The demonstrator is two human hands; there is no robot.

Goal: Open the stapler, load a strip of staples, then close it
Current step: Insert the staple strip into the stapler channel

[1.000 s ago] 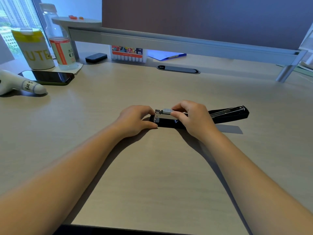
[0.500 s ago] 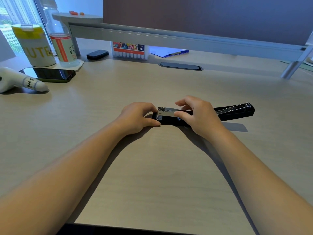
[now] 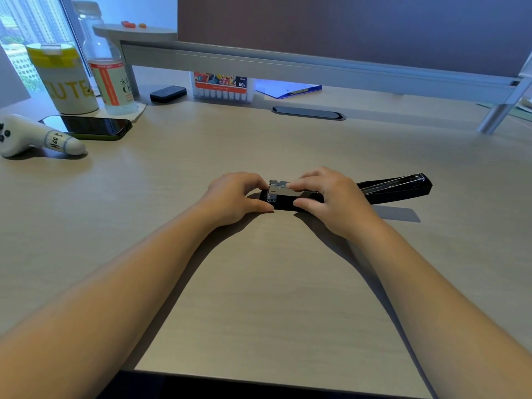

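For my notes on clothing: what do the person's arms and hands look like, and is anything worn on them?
Both forearms are bare as far as the picture shows; no sleeve is in view. The left hand and the right hand wear no gloves. No watch, bracelet or ring is visible. The nails look short and unpainted.

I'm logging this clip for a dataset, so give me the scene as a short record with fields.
setting: wooden desk
main item: black stapler, opened out flat
metal part: staple tray at the stapler's left end
left hand: holding the stapler's left end
right hand: fingers pressing on the tray
far left: phone, bottle, cup
cover: not yet closed
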